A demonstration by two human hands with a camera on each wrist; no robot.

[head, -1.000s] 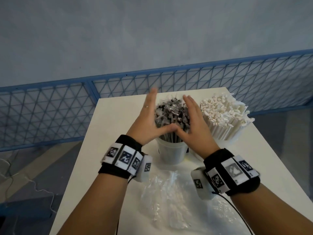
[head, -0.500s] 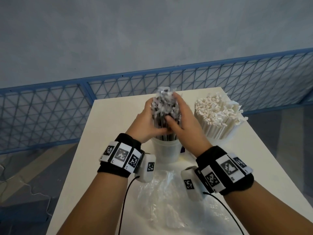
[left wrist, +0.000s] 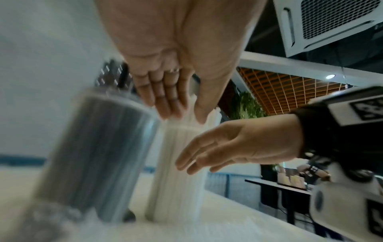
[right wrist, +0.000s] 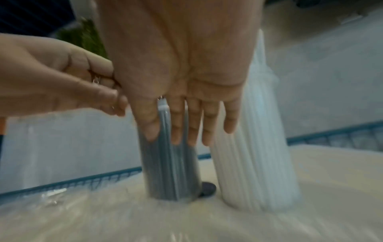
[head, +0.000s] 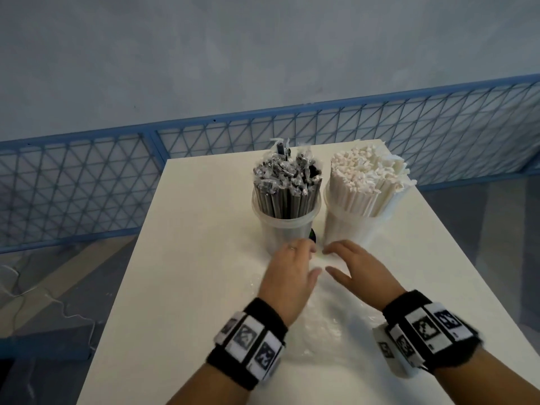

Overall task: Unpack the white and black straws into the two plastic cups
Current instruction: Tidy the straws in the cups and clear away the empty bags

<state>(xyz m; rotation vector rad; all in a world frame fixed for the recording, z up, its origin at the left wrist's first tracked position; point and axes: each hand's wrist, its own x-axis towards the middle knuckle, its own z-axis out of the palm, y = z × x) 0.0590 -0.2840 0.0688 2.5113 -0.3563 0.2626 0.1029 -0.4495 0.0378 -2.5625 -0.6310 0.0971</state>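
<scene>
Black straws (head: 285, 182), each in a clear wrapper, stand packed upright in the left plastic cup (head: 285, 226), and right beside them the white straws (head: 369, 178) fan out of the right plastic cup (head: 350, 229), the two cups side by side but just apart at the far middle of the white table (head: 181, 273). A small dark object (head: 312, 236) peeks out at the table surface between the cup bases; too little of it shows to name it. Down in front, the left hand (head: 287, 274) sits low near the base of the left cup, palm down, fingers straight and held together, gripping nothing. The right hand (head: 358, 268) mirrors it just beside, palm down, fingers extended and slightly spread, also holding nothing; the two hands are close, fingertips nearly meeting, with a small gap between them. Under and behind both hands lies crumpled clear plastic wrap (head: 327, 325), spread over the near part of the table. Both wrists wear black bands with printed square markers. From the wrist views, blurred, the cups rise just ahead of the outstretched fingers (right wrist: 192, 129). Beyond the table runs a blue mesh fence (head: 87, 188) against a grey wall.
</scene>
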